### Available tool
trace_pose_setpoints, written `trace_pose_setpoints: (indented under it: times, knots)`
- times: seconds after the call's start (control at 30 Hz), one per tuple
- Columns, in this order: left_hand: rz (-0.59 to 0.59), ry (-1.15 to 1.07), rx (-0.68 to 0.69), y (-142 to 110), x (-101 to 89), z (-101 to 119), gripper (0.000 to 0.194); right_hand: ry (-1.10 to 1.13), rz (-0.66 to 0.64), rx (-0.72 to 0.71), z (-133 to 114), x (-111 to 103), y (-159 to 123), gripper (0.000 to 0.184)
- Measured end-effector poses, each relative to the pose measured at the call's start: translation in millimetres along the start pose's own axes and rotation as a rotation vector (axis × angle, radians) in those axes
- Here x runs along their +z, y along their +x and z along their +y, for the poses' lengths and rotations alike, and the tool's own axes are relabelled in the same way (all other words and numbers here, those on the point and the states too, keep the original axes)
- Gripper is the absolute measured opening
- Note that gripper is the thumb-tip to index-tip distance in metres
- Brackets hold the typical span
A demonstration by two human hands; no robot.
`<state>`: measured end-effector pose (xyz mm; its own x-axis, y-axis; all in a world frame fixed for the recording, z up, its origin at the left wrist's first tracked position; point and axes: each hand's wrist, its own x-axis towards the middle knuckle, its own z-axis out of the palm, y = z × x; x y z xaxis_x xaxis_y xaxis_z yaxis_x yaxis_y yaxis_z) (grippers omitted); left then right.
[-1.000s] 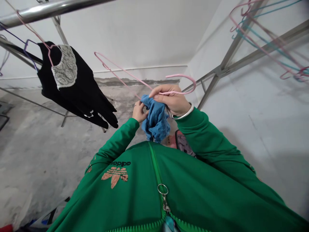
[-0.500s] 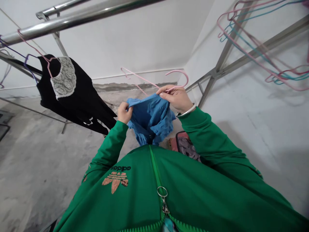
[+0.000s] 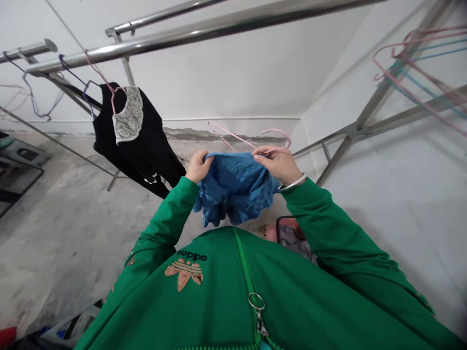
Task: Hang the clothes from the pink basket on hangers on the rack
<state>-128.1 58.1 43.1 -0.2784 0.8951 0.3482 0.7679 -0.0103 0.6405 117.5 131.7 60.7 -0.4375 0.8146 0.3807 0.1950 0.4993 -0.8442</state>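
Between my two hands hangs a crumpled blue garment [image 3: 237, 187], its upper edge stretched level. My left hand [image 3: 199, 166] is closed on the left end of that edge. With thumb and fingers my right hand [image 3: 279, 163] grips the other end, along with a pink clothes hanger [image 3: 233, 134]. The hanger's hook points up and right above my right hand, and its long arm reaches out to the left behind the garment. Which kind of garment it is, I cannot tell from its folds.
Black clothes with a white lace collar [image 3: 128, 119] hang at left from a metal rail [image 3: 175, 39]. Pink and teal hangers [image 3: 412, 68] hang at upper right by a metal frame [image 3: 352, 130]. Below my right arm stands a pink container [image 3: 272, 232] holding grey cloth.
The view has swung left, shifting the scene to the right. My hands have spread slightly farther apart, and the garment's top edge is stretched straighter.
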Motion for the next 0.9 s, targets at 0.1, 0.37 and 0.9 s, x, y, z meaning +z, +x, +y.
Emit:
trace_pose_setpoints:
  times: [0.1,0.37,0.9]
  knots:
    - [0.034,-0.003,-0.118,7,6.4,-2,0.011,-0.026,-0.019,-0.018,1,6,2,0.012]
    - [0.029,0.311,-0.050,9,1.7,21,0.018,-0.074,0.018,-0.029,-2,8,8,0.009]
    - [0.098,-0.397,-0.195,44,-19.8,7,0.032,0.137,0.151,-0.008,-13,-29,-18,0.038]
